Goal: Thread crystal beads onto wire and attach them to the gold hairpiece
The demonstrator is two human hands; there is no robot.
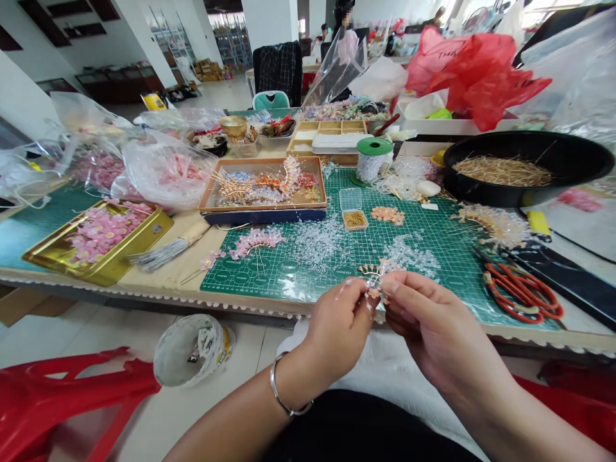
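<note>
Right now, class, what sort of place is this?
Probably a craft workshop: a green cutting mat strewn with clear beads, a gold tin of pink flowers, and a black bowl of thin golden pieces.

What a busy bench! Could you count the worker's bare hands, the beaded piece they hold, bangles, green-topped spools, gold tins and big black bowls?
Hands: 2 (left hand, right hand)
Held beaded piece: 1
Bangle: 1
Green-topped spool: 1
Gold tin: 1
Black bowl: 1
Total: 7

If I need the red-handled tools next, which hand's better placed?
Probably your right hand: the red-handled tools lie on its side, farther from your left hand. Both hold the beaded piece.
</note>
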